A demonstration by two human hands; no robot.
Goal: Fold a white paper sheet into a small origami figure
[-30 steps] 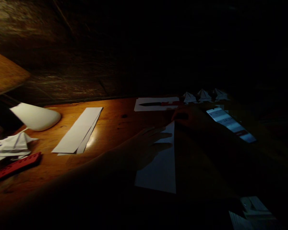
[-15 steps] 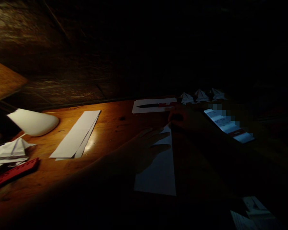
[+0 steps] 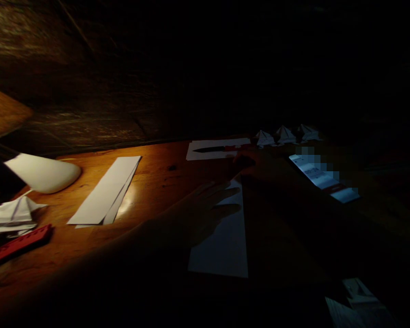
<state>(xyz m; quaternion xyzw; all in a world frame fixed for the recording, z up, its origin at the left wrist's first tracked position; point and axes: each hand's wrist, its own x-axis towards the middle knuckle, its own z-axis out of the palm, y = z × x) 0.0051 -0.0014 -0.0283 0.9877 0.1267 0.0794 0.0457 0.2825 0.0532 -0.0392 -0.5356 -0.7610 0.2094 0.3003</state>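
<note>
A white folded paper strip (image 3: pixel 225 237) lies on the wooden table (image 3: pixel 157 177) in dim light. My left hand (image 3: pixel 205 212) rests flat on its left side with fingers stretched out and apart. My right hand (image 3: pixel 256 166) sits at the strip's far top corner, dark and hard to make out; its fingers look curled at the paper's tip. A knife with a red handle (image 3: pixel 218 149) lies on a white sheet (image 3: pixel 205 155) just beyond.
A stack of long paper strips (image 3: pixel 105 191) lies left of centre. A white lamp head (image 3: pixel 43 172), crumpled folded paper (image 3: pixel 10 214) and a red ruler (image 3: pixel 17 243) are at far left. Three small folded paper figures (image 3: pixel 285 135) and a lit phone (image 3: pixel 323 177) sit right.
The view has shifted slightly. My right hand has slid a little further up along the strip's top corner; my left hand stays flat on the paper.
</note>
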